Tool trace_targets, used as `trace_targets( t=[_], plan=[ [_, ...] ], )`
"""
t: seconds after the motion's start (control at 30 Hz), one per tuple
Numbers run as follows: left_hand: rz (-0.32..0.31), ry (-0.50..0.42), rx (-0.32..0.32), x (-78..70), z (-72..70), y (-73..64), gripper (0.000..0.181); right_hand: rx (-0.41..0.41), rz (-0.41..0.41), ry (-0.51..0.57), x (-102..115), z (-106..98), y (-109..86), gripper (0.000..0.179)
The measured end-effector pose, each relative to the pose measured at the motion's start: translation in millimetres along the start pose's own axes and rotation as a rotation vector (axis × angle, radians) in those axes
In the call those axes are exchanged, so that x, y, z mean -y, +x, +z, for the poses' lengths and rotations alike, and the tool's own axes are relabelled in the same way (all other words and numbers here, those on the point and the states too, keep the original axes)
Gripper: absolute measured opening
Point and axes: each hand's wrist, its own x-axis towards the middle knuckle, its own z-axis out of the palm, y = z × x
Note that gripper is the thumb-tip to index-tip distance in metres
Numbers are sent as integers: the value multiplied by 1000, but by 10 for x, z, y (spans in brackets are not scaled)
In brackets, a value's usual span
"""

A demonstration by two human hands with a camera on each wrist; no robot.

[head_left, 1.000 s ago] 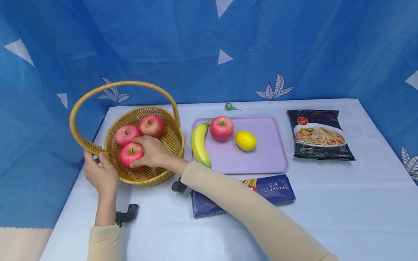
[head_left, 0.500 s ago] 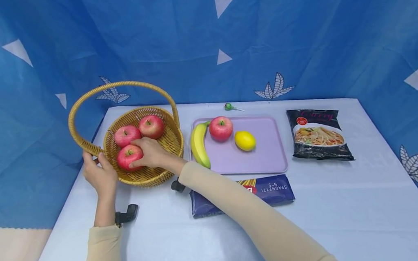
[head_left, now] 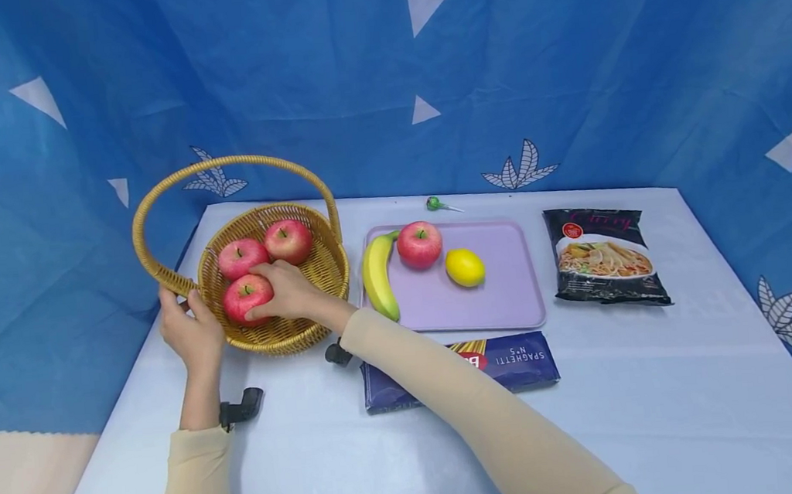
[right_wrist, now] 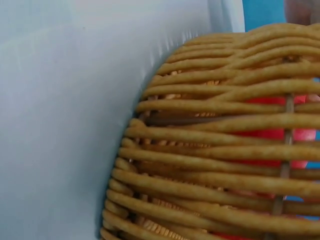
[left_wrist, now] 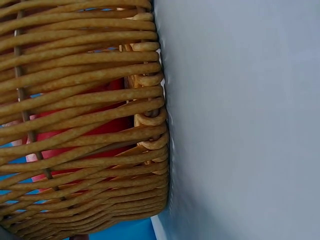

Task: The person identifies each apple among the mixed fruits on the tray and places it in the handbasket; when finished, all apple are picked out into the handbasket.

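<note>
At the left of the table stands a wicker basket (head_left: 318, 327) with a tall arched handle. My left hand (head_left: 193, 333) holds its left side, where the handle meets the rim. Inside, my right hand (head_left: 291, 292) grips the front red apple (head_left: 241, 304), thumb on its near side and fingers on its far side. Two more apples lie behind it, a left apple (head_left: 242, 257) and a right apple (head_left: 288, 240). Both wrist views are mostly filled by the woven basket wall (left_wrist: 85, 105), with red showing through the gaps.
Right of the basket, a lilac tray (head_left: 511, 292) bears a banana (head_left: 379, 275), an apple (head_left: 420, 245) and a lemon (head_left: 465, 267). A spaghetti pack (head_left: 517, 361) lies in front, partly under my right forearm. Behind is a lollipop (head_left: 434, 204); far right, a black noodle packet (head_left: 602, 258).
The gripped apple has settled very slightly downward in the basket, with my right hand still on it. My left hand stays at the rim, and the other things have not moved.
</note>
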Motion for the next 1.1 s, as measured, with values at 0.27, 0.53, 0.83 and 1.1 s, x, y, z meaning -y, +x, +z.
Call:
trace_targets(
  t=[0.27,0.53,0.83,1.1],
  plan=[
    [-3,1,12,-7,9,-14,38,-48,-20,-27,36,-69,-87,74],
    [10,-1,9,-12,12,-8,38,-65,-124,43,57,-382,-380,73],
    [32,-12,-15,12,0,16,36,-63,-200,154,-131,-870,-868,75],
    [16,-11,2,31,5,18,37,-109,-133,260,-501,-1235,-1144,72]
  ],
)
